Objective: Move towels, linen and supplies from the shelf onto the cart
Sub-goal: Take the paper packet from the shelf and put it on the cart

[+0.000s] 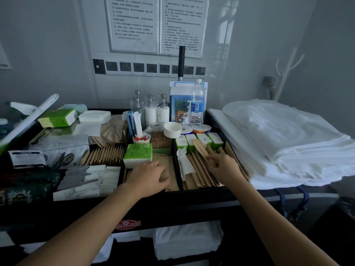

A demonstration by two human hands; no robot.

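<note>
Head view: left hand lies on brown packets, fingers relaxed, centre compartment of cart. Right hand seemingly pinches brown packets one compartment right. Folded white linen stacked at frame right, on cart top.

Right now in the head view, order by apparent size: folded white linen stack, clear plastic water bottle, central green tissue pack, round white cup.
Folded white linen stack
Clear plastic water bottle and central green tissue pack: alike, pack nearer, unranked
Round white cup
</note>
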